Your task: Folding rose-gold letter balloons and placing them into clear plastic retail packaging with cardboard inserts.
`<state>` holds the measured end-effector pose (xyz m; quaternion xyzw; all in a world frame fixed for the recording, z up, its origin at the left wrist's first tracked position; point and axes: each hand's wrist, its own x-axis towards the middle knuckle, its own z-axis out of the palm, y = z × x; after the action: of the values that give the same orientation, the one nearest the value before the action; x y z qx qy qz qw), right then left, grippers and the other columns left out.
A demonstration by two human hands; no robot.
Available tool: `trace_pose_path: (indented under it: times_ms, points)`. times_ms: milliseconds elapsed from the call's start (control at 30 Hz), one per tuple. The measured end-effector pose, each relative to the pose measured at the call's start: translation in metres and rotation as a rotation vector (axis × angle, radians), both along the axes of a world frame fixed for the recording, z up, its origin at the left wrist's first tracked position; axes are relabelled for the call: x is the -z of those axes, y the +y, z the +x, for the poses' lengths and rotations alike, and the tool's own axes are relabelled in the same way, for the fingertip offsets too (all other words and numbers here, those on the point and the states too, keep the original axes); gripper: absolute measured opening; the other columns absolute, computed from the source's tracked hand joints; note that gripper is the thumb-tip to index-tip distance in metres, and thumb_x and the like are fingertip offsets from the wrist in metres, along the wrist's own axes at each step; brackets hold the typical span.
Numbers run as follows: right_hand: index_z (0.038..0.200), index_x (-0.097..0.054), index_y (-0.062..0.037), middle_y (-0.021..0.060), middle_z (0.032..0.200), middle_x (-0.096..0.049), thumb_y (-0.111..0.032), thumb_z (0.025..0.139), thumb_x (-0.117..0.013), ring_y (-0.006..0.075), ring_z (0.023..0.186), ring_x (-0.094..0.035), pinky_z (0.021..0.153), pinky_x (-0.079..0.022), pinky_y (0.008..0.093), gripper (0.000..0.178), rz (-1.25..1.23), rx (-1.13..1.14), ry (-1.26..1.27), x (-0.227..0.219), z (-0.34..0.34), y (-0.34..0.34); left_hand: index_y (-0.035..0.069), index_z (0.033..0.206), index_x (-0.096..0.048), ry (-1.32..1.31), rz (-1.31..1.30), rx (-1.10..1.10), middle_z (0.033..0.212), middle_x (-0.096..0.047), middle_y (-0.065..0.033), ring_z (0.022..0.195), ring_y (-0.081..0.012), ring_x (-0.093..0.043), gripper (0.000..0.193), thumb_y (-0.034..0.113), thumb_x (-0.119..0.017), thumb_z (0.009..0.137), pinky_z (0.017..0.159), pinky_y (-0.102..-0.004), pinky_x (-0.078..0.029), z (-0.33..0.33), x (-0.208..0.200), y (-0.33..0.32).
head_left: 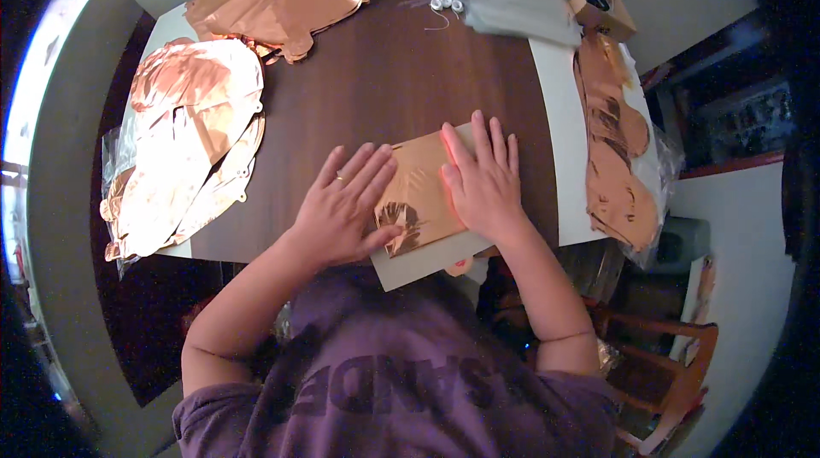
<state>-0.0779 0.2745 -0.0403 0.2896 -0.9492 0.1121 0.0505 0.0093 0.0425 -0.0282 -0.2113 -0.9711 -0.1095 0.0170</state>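
A folded rose-gold foil balloon (424, 185) lies as a flat, shiny rectangle on a pale grey card (418, 267) at the near edge of the table. My left hand (350, 198) is spread palm down at the foil's left side, its thumb reaching over the near left corner. Flat along the right side, my right hand (489, 180) rests with fingers stretched forward over the foil's edge and the card. Neither hand grips anything. The card juts out past the table's near edge, toward my body.
Flat rose-gold foil balloons (196, 82) are piled at the left, with another foil stack (278, 18) behind and more foil (608, 142) at the right. White ribbon rolls (446, 4), clear plastic bags (521, 5) and a cardboard box (611, 21) stand at the back. A wooden chair (662, 364) is at lower right.
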Motion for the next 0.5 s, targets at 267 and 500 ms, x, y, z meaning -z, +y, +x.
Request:
trace_pose_path:
  times_ms: [267,500]
  points:
    - [0.146,-0.037,-0.0192,0.0288,0.149,-0.027,-0.034,0.094,-0.050,0.0496,0.137,-0.025,0.110,-0.017,0.0637,0.056,-0.001,-0.025,0.038,0.000,0.001,-0.001,0.005,0.146,-0.033,-0.003,-0.123,-0.048,0.152,-0.034,-0.0115,0.144,-0.0291,-0.024,0.080,0.057,-0.048,0.088,0.117,-0.0537,-0.009,0.023,-0.015,-0.020]
    - [0.145,-0.039,-0.0202,0.0277,0.150,-0.027,-0.036,0.094,-0.048,0.0487,0.137,-0.025,0.111,-0.017,0.0625,0.054,-0.014,-0.004,0.029,0.005,0.000,-0.001,0.003,0.137,-0.044,0.042,-0.013,-0.062,0.147,-0.036,-0.0185,0.140,-0.0383,-0.027,0.075,0.052,-0.060,0.083,0.114,-0.0599,-0.011,0.022,-0.029,0.012]
